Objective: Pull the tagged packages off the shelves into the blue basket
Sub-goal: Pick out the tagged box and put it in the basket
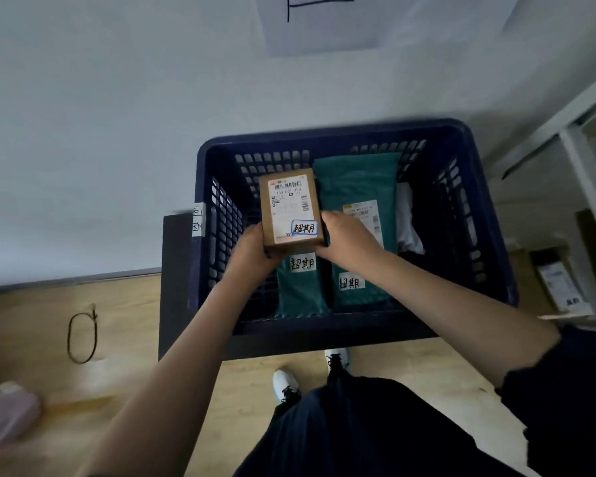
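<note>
Brown box: a small brown cardboard box [290,210] with a white shipping label and a blue-edged handwritten tag is held over the dark blue plastic basket with holes in its sides [489,215], above the bags inside.
Left hand: the left hand [255,247] grasps the near left corner of the box, fingers curled under it.
Right hand: the right hand [346,235] grasps the near right side of the box, fingers wrapped round the edge.
What could go wrong: I think the box could tip if one hand lets go first, because both hands hold only the near end. It could land tag down, so the tag cannot be read. It could also squash a soft bag if it drops hard.
Inside the basket: two green plastic mailer bags lie flat side by side, the left green bag [300,290] and the right green bag [358,187]. Each has a white handwritten tag. A white soft parcel [406,222] sits by the right wall.
Outside the basket: a white metal shelf [585,173] stands to the right, with a cardboard parcel [558,280] low on it.
Floor: a loop of dark cord [82,337] lies on the wood floor.
</note>
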A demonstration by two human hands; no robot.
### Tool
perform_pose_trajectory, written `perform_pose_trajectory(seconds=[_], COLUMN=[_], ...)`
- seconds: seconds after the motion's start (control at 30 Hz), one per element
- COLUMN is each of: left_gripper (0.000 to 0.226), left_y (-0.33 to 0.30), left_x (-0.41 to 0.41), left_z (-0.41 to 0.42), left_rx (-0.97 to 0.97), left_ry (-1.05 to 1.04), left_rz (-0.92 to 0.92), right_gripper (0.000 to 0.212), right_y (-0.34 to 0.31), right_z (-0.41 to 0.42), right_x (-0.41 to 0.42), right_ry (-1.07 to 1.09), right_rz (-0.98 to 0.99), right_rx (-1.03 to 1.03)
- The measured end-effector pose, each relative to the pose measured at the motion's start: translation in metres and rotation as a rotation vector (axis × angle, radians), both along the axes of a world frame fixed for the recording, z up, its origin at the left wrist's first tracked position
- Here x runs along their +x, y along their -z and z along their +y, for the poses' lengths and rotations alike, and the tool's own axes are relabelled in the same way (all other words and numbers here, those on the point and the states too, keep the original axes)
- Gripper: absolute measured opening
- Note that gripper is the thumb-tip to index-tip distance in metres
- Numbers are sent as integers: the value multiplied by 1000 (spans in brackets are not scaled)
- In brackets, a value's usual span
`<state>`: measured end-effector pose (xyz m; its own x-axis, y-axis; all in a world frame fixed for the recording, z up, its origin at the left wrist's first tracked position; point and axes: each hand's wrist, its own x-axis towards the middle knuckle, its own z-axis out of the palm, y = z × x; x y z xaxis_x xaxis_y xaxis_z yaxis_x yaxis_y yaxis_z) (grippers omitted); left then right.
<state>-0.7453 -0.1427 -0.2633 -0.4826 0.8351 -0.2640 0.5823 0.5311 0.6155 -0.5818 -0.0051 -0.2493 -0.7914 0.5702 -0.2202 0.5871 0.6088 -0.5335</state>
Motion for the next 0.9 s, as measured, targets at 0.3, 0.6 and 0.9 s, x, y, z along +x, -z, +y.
perform_pose_trajectory(seconds=[0.3, 0.6, 0.9], left_gripper=[40, 45, 62], left_y=[35, 35, -19], left_x=[-22, -24, -24], left_z=[22, 26, -3], left_rx=[-55, -38, -64], left_ry=[-16, -8, 90], left_rz=[-52, -29, 144], right_gripper=[43, 43, 49], right_y=[45, 46, -1], right_z=[9, 7, 4], right_x=[-24, -24, 7], right_ry=[53, 125, 51], right_rz=[-45, -45, -71], right_rx=[-50, -49, 69])
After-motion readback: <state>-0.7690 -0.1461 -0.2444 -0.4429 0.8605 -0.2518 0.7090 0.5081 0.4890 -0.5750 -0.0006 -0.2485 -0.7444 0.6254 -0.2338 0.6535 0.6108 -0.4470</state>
